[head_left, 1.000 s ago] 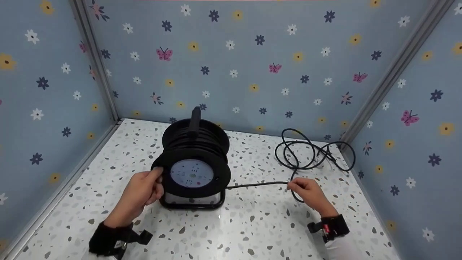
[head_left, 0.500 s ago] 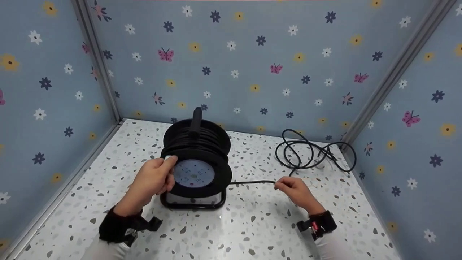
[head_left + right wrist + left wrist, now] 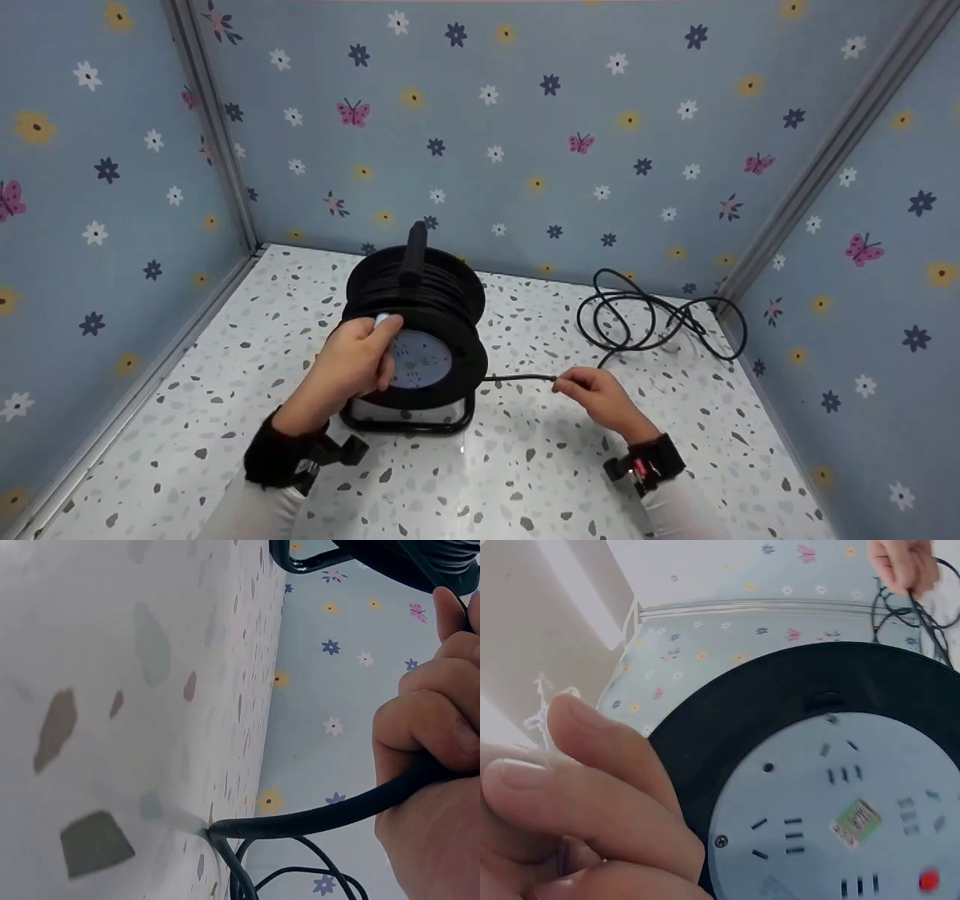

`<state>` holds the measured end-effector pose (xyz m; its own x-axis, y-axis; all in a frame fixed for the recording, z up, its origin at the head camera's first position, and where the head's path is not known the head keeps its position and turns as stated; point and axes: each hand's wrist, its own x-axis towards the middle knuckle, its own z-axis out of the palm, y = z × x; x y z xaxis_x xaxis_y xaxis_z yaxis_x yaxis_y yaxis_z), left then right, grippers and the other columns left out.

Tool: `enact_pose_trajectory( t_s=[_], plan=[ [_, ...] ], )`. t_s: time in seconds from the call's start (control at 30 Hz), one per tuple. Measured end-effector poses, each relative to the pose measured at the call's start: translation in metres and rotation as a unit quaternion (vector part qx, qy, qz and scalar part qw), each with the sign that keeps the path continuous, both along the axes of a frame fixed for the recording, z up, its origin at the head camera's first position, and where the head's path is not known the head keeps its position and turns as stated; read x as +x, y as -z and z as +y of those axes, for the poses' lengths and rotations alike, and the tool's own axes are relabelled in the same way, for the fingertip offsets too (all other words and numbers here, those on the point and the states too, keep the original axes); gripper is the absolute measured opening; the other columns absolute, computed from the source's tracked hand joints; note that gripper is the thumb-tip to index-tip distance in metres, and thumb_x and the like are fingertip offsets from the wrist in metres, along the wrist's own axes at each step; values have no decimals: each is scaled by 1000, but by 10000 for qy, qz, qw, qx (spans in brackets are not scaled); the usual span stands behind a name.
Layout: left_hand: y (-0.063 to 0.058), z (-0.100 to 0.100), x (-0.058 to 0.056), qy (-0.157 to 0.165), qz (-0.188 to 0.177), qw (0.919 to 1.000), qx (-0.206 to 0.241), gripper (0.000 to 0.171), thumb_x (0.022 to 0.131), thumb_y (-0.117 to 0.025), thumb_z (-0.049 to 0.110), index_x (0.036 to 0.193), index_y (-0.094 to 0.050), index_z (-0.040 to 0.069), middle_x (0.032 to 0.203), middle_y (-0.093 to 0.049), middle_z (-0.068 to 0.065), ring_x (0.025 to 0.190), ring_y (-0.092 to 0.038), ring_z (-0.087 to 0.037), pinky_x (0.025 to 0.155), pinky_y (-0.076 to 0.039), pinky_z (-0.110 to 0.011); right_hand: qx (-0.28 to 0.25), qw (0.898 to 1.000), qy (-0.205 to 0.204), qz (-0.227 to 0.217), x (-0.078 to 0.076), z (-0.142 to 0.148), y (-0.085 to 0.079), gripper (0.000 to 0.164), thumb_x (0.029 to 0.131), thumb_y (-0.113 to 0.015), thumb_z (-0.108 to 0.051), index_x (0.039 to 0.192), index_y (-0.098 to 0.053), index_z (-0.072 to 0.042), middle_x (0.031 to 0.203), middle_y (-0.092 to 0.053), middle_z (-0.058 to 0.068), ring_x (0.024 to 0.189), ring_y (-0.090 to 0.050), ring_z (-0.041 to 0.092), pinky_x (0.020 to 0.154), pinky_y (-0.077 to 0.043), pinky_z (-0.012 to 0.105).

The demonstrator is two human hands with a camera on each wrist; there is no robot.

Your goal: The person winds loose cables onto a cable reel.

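A black cable reel point(image 3: 471, 356) with a pale round socket panel point(image 3: 427, 361) stands on its tubular frame. My left hand point(image 3: 349, 360) is at the upper left of the front disc, its fingers curled round a small knob whose pale tip point(image 3: 382, 319) shows by the thumb. The left wrist view has those curled fingers point(image 3: 600, 802) beside the socket panel. To the right of the reel, my right hand point(image 3: 600, 397) pinches the black cable point(image 3: 517, 377), which runs nearly straight into the reel. In the right wrist view the cable point(image 3: 307, 823) passes through the curled fingers.
Loose loops of cable point(image 3: 630, 347) lie at the back right of the speckled white tabletop point(image 3: 510, 465). A black carrying handle point(image 3: 413, 259) rises over the reel. Flower-patterned blue panels point(image 3: 495, 112) enclose the table at the back and both sides.
My left hand has swung from the left side of the front disc up and right, towards its top. My right hand has moved left, nearer the reel, and the stretch of cable between them is shorter.
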<state>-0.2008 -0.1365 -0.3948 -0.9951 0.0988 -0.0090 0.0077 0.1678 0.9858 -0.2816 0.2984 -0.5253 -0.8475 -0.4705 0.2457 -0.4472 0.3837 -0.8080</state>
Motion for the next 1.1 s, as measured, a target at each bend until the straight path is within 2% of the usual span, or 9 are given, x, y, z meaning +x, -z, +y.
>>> enact_pose_trajectory(
  t_s=[0.13, 0.2, 0.3, 0.5, 0.7, 0.87, 0.93, 1.1],
  plan=[
    [2, 10, -3, 83, 51, 9994, 320, 54, 117, -57, 43, 80, -56, 3, 51, -58, -6, 38, -36, -10, 40, -28, -25, 46, 9999, -36, -104, 0, -6, 0, 20, 113, -68, -17, 108, -83, -5, 100, -75, 19, 77, -55, 9, 76, -49, 28],
    [3, 14, -3, 131, 143, 9993, 333, 57, 117, -56, 44, 77, -57, 4, 50, -57, -6, 37, -37, -11, 40, -29, -25, 107, 9998, -44, -155, 0, -9, 0, 21, 113, -68, -20, 109, -83, -6, 101, -74, 26, 76, -54, 9, 75, -47, 28],
    [4, 19, -4, 190, 260, 9990, 306, 59, 117, -55, 44, 73, -58, 5, 49, -57, -6, 36, -38, -11, 40, -31, -26, 190, 9995, -63, -225, 0, -13, 0, 23, 114, -68, -23, 110, -83, -6, 102, -73, 28, 76, -54, 9, 74, -47, 28],
    [6, 30, -4, 147, 369, 9988, 301, 57, 118, -54, 42, 75, -58, 4, 47, -53, -4, 37, -39, -12, 39, -32, -26, 302, 9991, -135, -278, -3, -21, 1, 24, 113, -68, -24, 110, -83, -6, 104, -75, 27, 79, -57, 9, 77, -49, 29],
    [11, 48, -5, 191, 492, 9978, 394, 54, 118, -54, 38, 75, -57, 5, 45, -49, -2, 36, -39, -12, 38, -32, -27, 351, 9987, -179, -329, -6, -36, 2, 26, 113, -69, -27, 111, -83, -5, 105, -76, 24, 76, -56, 12, 74, -47, 28],
    [14, 60, -5, 288, 516, 9979, 257, 57, 119, -52, 35, 70, -58, 6, 44, -48, -1, 36, -39, -12, 39, -32, -27, 311, 9989, -170, -323, -9, -52, 5, 20, 111, -71, -21, 110, -83, -5, 104, -77, 20, 83, -62, 15, 76, -51, 28],
    [15, 64, -5, 288, 546, 9980, 141, 59, 119, -52, 36, 67, -57, 7, 44, -48, 0, 36, -40, -11, 39, -32, -26, 292, 9989, -164, -334, -9, -58, 6, 17, 110, -72, -19, 108, -83, -6, 103, -76, 21, 82, -62, 14, 76, -50, 28],
    [20, 73, -6, 332, 625, 9975, -3, 64, 119, -51, 37, 61, -56, 10, 43, -48, 1, 35, -40, -11, 40, -33, -27, 318, 9988, -230, -296, -14, -71, 8, 16, 109, -73, -20, 107, -84, -8, 97, -75, 16, 79, -59, 10, 73, -48, 27]
  ],
)
